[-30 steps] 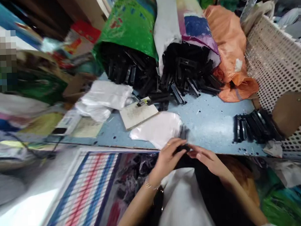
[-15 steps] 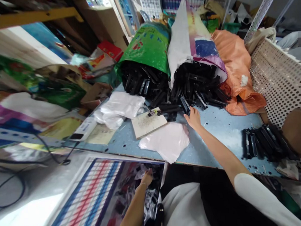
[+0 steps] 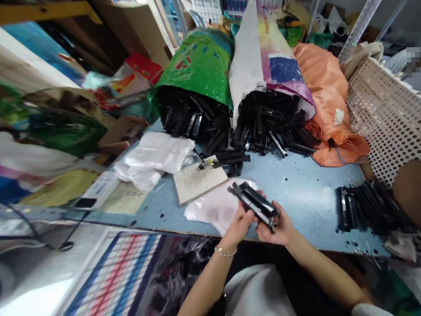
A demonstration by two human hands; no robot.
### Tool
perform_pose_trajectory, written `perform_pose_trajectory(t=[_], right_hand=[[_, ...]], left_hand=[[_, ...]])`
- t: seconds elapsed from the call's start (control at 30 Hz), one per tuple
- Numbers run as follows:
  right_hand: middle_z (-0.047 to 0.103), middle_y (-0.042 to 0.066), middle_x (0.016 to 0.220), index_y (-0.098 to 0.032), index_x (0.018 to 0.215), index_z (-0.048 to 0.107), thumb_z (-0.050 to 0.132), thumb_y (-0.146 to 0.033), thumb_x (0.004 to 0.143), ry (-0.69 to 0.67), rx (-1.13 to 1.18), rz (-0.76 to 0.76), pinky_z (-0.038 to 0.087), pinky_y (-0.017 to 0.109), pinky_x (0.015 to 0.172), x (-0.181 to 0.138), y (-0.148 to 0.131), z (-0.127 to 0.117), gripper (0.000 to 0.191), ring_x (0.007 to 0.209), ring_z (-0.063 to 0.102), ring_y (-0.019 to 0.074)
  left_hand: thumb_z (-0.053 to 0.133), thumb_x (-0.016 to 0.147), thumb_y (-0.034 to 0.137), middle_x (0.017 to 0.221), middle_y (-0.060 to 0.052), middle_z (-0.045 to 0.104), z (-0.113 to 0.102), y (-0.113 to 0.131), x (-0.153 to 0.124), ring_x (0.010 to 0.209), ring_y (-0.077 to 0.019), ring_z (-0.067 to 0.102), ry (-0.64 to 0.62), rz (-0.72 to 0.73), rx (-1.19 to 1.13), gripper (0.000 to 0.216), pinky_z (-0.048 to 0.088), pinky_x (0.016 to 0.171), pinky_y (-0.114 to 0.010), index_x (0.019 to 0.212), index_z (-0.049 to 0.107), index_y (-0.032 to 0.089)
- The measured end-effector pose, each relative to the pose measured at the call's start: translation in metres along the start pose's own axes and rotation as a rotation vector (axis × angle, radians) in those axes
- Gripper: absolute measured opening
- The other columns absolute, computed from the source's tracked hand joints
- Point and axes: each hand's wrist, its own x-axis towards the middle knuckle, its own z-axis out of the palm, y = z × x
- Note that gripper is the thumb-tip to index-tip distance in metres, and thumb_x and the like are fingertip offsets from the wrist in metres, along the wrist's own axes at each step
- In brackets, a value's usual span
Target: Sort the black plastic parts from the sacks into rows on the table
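Both my hands are around a long black plastic part [image 3: 254,203] with shiny faces, held tilted above the table's front edge. My left hand [image 3: 241,225] grips its left side from below. My right hand [image 3: 280,228] is closed around its near right end. Just behind my hands lies a stack of thin white plastic bags [image 3: 212,212]. A beige board [image 3: 199,180] rests beyond it, with several black parts [image 3: 233,158] at its far edge. I cannot make out what exactly the held part is.
More black parts spill from a green sack [image 3: 196,61] and a white-purple sack [image 3: 250,60]. An orange sack [image 3: 320,85] lies right of them. A row of black parts [image 3: 366,205] sits by a perforated basket [image 3: 391,110]. Clear bags [image 3: 151,153] lie at left; a striped bag [image 3: 114,276] stands below.
My right hand has come back from the pile with a black part. My left hand has risen from the striped bag below the table, and both hands now meet on the part.
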Motion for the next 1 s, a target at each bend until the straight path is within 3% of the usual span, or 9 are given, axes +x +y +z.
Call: perform_pose_trajectory(t=[0.07, 0.17, 0.27, 0.37, 0.47, 0.67, 0.8, 0.9, 1.0], right_hand=[[0.059, 0.003, 0.066, -0.020, 0.086, 0.065, 0.030, -0.079, 0.091, 0.196, -0.343, -0.108, 0.045, 0.035, 0.063, -0.018, -0.007, -0.005, 0.069, 0.062, 0.052, 0.0181], [0.061, 0.005, 0.079, -0.023, 0.084, 0.061, 0.031, -0.071, 0.096, 0.592, -0.959, -0.536, 0.043, 0.039, 0.077, -0.037, -0.046, -0.017, 0.058, 0.077, 0.053, 0.0212], [0.056, 0.005, 0.076, -0.023, 0.076, 0.055, 0.038, -0.065, 0.096, 0.752, -1.357, -0.787, 0.041, 0.040, 0.077, -0.042, -0.081, -0.021, 0.050, 0.077, 0.048, 0.0219], [0.048, 0.001, 0.066, -0.024, 0.069, 0.046, 0.034, -0.060, 0.100, 0.796, -1.207, -0.702, 0.040, 0.035, 0.066, -0.034, -0.090, -0.021, 0.049, 0.066, 0.045, 0.0187], [0.044, -0.001, 0.061, -0.024, 0.068, 0.043, 0.025, -0.062, 0.101, 0.716, -0.925, -0.517, 0.038, 0.032, 0.059, -0.035, -0.077, -0.022, 0.053, 0.058, 0.043, 0.0165], [0.058, 0.008, 0.075, -0.023, 0.074, 0.058, 0.050, -0.066, 0.091, 0.431, -1.615, -0.548, 0.036, 0.038, 0.070, -0.072, -0.032, -0.034, 0.047, 0.073, 0.047, 0.0233], [0.058, 0.006, 0.069, -0.023, 0.073, 0.059, 0.041, -0.058, 0.099, 0.284, -1.737, -0.448, 0.035, 0.034, 0.068, -0.061, -0.046, -0.049, 0.048, 0.069, 0.049, 0.0218], [0.065, 0.008, 0.083, -0.022, 0.088, 0.062, 0.029, -0.052, 0.104, 0.494, -1.754, -0.357, 0.039, 0.033, 0.075, -0.016, -0.095, -0.065, 0.047, 0.082, 0.057, 0.0234], [0.065, 0.020, 0.111, -0.013, 0.109, 0.057, 0.039, -0.053, 0.101, 0.993, -1.793, -0.213, 0.041, 0.038, 0.089, 0.043, -0.147, -0.081, 0.044, 0.108, 0.056, 0.0319]], left_hand=[[0.051, 0.091, 0.064, 0.131, -0.015, 0.060, 0.028, 0.003, 0.019, 0.121, -0.0297, 0.060, 0.062, -0.017, 0.101, 0.074, 0.045, 0.107, -0.049, 0.149, 0.036, 0.022], [0.048, 0.096, 0.056, 0.142, -0.015, 0.053, 0.056, 0.006, 0.024, 0.133, -0.0295, 0.051, 0.071, 0.036, 0.366, 0.065, 0.038, 0.115, -0.046, 0.149, 0.035, 0.020], [0.038, 0.102, 0.049, 0.151, -0.016, 0.044, 0.077, 0.006, 0.016, 0.140, -0.0281, 0.044, -0.014, 0.077, 0.490, 0.060, 0.037, 0.115, -0.045, 0.152, 0.027, 0.019], [0.036, 0.102, 0.048, 0.149, -0.019, 0.046, 0.094, 0.003, 0.014, 0.135, -0.0301, 0.049, -0.002, 0.090, 0.552, 0.060, 0.041, 0.111, -0.046, 0.151, 0.026, 0.016], [0.039, 0.101, 0.049, 0.146, -0.019, 0.048, 0.100, 0.002, 0.025, 0.132, -0.0297, 0.051, 0.052, 0.098, 0.549, 0.059, 0.041, 0.109, -0.044, 0.149, 0.030, 0.016], [0.045, 0.098, 0.051, 0.117, -0.009, 0.063, 0.089, 0.002, 0.050, 0.108, -0.0215, 0.060, 0.165, -0.041, 0.342, 0.049, 0.047, 0.095, -0.033, 0.136, 0.048, 0.020], [0.045, 0.097, 0.050, 0.093, -0.004, 0.065, 0.078, -0.022, 0.058, 0.087, -0.0205, 0.062, 0.182, -0.184, 0.332, 0.040, 0.050, 0.084, -0.033, 0.118, 0.058, 0.019], [0.047, 0.096, 0.044, 0.095, -0.009, 0.067, 0.080, -0.052, 0.053, 0.092, -0.0274, 0.065, 0.140, -0.166, 0.463, 0.037, 0.050, 0.088, -0.041, 0.117, 0.061, 0.017], [0.049, 0.094, 0.035, 0.115, -0.018, 0.066, 0.092, -0.077, 0.038, 0.111, -0.0363, 0.062, 0.097, -0.029, 0.647, 0.037, 0.044, 0.100, -0.050, 0.124, 0.061, 0.016]])
